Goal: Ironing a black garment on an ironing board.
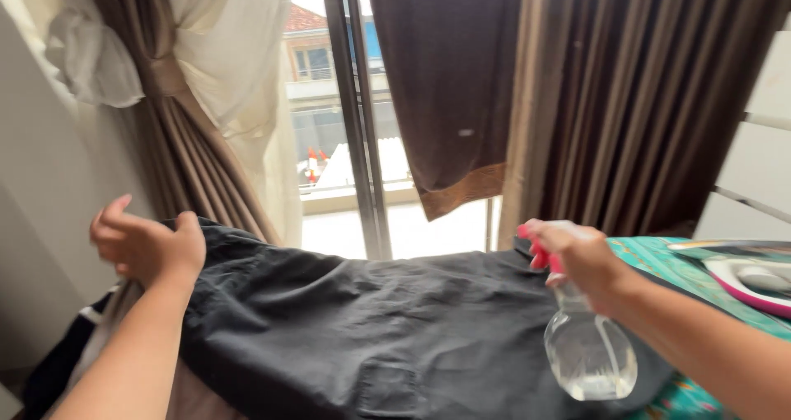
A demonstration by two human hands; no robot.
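A dark grey garment (371, 321) lies spread over an ironing board with a teal patterned cover (659, 259). My left hand (148, 247) grips the garment's far left edge, fingers curled over the cloth. My right hand (577, 259) holds a clear spray bottle (589, 350) by its pink trigger head (540, 255), just above the right part of the garment. The bottle holds a little clear liquid at its bottom.
A pink and white iron (754, 284) rests at the board's right end. Brown curtains (643, 98) and a dark hanging cloth (453, 82) frame a sliding glass door (358, 115) behind the board. A white wall (41, 222) stands at the left.
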